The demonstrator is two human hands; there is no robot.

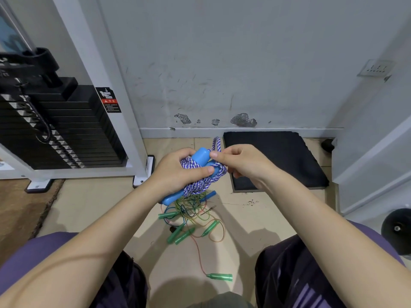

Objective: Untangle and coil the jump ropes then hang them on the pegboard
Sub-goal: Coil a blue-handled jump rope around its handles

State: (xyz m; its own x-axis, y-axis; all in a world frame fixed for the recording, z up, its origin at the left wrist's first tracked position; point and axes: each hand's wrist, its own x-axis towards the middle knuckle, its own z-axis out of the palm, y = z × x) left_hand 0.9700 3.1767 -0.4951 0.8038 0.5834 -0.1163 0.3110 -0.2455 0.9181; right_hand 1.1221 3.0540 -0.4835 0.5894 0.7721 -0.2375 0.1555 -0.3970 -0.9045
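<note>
Currently the left hand (178, 172) grips a coiled bundle of blue-and-white braided rope (200, 181), thumb pressed across the wraps, with two blue handles (201, 155) held inside the bundle; one handle end projects above the fist and another below it. The right hand (239, 163) pinches a loop of the same rope between thumb and forefinger, just beside the upper handle end. Both hands are held close together above the floor (89, 201). Directly below the bundle, a tangle of thin coloured cords (195, 210) with green handles (184, 235) lies on the floor; one green handle (220, 277) lies apart, nearer the person. A dark mat (278, 156) lies right of the bundle against the wall. A black weight stack (66, 127) in a white frame stands left of the bundle
</note>
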